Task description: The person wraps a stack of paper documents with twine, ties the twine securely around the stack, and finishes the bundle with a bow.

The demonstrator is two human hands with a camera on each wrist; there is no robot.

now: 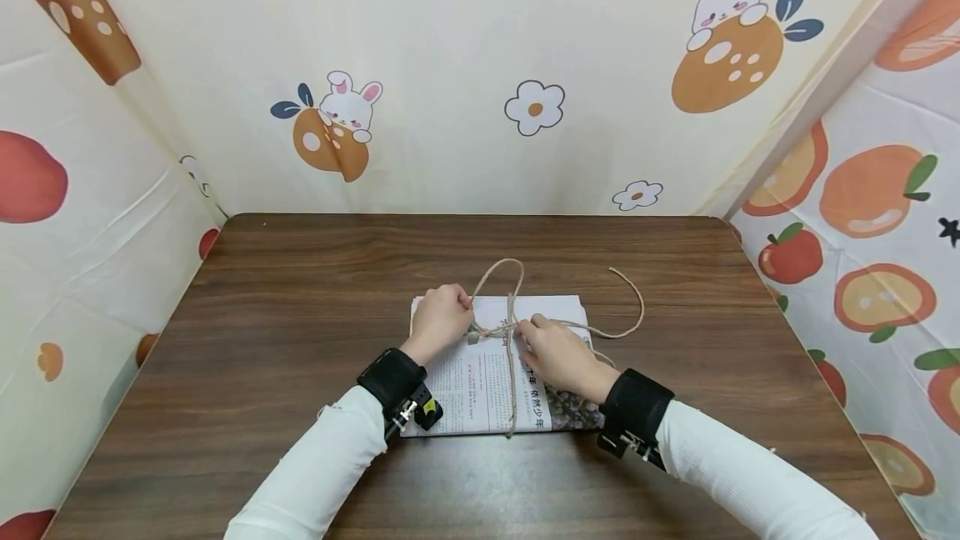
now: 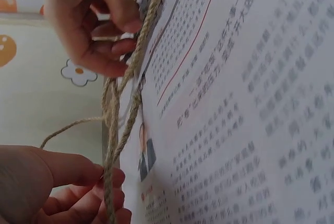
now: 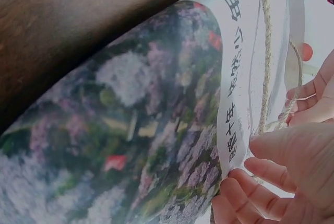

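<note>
A folded newspaper bundle (image 1: pixel 480 394) lies on the table with beige twine (image 1: pixel 512 382) running lengthwise and across it. The strands cross near the bundle's far half, and a loop of twine stands up there. My left hand (image 1: pixel 441 319) pinches a strand left of the crossing; the left wrist view shows the twine (image 2: pixel 108 192) at its thumb and fingertips. To the right of the crossing, my right hand (image 1: pixel 558 357) holds the twine with curled fingers, low over the paper. In the right wrist view its thumb is beside the lengthwise strand (image 3: pixel 267 51).
A loose length of twine curves over the brown wooden table (image 1: pixel 300 298) to the right of the bundle. Printed cloth walls (image 1: pixel 450 40) with rabbits, flowers and fruit enclose the back and both sides. Black camera straps (image 1: pixel 633 407) are round both wrists.
</note>
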